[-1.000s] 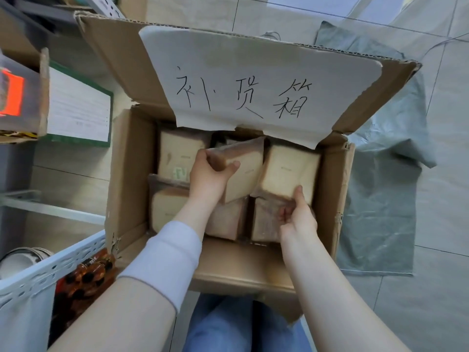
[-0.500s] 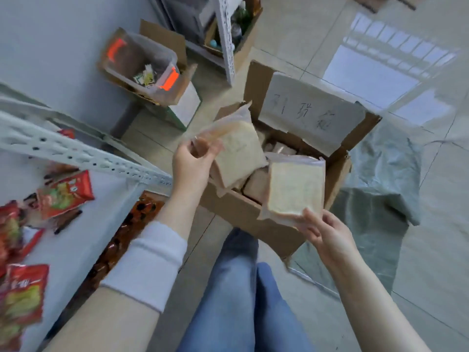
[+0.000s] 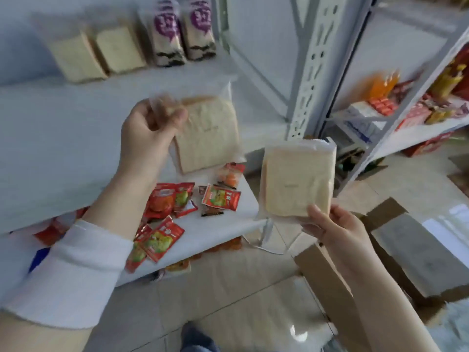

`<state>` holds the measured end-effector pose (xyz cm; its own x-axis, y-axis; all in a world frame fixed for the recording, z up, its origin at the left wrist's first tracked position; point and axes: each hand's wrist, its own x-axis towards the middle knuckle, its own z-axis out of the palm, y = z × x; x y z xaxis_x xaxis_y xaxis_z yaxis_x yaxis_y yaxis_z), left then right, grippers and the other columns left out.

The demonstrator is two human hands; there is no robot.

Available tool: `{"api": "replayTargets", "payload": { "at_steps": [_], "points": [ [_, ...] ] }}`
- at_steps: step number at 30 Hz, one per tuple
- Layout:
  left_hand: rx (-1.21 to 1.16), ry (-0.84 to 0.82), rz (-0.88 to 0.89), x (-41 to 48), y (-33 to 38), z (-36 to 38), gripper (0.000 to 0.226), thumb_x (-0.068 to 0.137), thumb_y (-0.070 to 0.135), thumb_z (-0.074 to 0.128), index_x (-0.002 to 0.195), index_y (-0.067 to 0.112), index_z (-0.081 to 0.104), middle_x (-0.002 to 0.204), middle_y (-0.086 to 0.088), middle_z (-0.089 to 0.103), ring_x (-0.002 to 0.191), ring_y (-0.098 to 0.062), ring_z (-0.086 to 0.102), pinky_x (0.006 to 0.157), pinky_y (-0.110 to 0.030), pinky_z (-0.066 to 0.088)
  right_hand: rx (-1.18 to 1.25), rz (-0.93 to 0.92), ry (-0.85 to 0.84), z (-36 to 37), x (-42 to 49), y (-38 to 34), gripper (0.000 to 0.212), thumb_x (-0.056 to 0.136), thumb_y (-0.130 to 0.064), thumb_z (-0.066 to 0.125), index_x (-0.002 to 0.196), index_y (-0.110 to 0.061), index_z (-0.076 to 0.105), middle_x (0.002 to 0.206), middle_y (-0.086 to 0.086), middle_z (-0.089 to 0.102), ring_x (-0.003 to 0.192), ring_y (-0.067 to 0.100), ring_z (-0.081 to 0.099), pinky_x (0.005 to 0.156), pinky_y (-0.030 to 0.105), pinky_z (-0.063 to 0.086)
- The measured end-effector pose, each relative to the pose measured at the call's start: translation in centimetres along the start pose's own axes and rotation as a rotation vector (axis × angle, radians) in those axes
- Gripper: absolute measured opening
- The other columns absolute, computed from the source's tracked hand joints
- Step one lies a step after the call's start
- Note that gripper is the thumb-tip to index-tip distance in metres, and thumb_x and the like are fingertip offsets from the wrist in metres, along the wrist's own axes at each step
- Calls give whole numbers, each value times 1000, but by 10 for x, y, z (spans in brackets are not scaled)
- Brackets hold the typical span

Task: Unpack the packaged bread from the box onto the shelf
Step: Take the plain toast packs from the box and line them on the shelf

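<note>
left hand (image 3: 149, 133) gripping one bread pack (image 3: 208, 138) before the shelf (image 3: 63, 138); right hand (image 3: 335, 229) gripping another bread pack (image 3: 297, 179) nearer, right.

Purple characters on two bags (image 3: 182, 29) on the shelf (image 3: 76, 118) are too blurred to read.

Left hand (image 3: 149, 133) is gripping a bread pack (image 3: 208, 135) before the shelf (image 3: 50, 128); right hand (image 3: 335, 227) is holding another pack (image 3: 297, 179).
</note>
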<state>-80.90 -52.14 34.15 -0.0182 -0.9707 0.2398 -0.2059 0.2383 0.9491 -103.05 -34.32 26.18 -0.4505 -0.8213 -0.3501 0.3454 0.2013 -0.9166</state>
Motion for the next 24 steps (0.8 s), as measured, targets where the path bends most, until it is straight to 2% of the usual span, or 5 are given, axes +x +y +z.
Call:
{"api": "replayTargets", "payload": {
  "at_steps": [4, 9, 14, 19, 24],
  "points": [
    [30, 107, -22, 55, -23, -121, 23, 83, 22, 68, 102, 17, 56, 87, 11, 62, 82, -5, 61, 78, -19, 48, 0, -101, -156, 124, 26, -14, 78, 41, -52, 86, 98, -5, 62, 88, 9, 74, 83, 21, 72, 71, 23, 58],
    [56, 134, -64, 129, -69, -211, 23, 80, 21, 71, 98, 17, 57, 90, 5, 63, 90, -17, 60, 87, -33, 47, -48, -113, -190, 256, 85, -17, 26, 82, -10, 64, 103, 1, 56, 96, 15, 64, 89, 24, 66, 80, 26, 57],
    [20, 168, -91, 190, -103, -231, 27, 79, 18, 71, 102, 14, 56, 101, -6, 63, 95, -21, 60, 89, -37, 48, -45, -166, -172, 339, 145, -26, 7, 85, -5, 61, 88, -4, 55, 87, 12, 58, 82, 23, 61, 89, 35, 53],
    [-23, 170, -104, 248, -125, -233, 30, 78, 22, 72, 102, 14, 56, 102, -6, 64, 95, -22, 62, 88, -37, 49, 21, -150, -176, 384, 204, -38, 6, 86, -3, 59, 86, -6, 55, 77, 8, 57, 66, 14, 59, 78, 26, 56],
    [-111, 202, -133, 315, -145, -215, 33, 79, 16, 71, 107, 7, 56, 98, -4, 65, 89, -18, 62, 81, -28, 49, 40, -136, -184, 424, 275, -54, 9, 87, -2, 58, 84, -9, 54, 82, 7, 57, 72, 14, 56, 70, 18, 56]
  ]
}}
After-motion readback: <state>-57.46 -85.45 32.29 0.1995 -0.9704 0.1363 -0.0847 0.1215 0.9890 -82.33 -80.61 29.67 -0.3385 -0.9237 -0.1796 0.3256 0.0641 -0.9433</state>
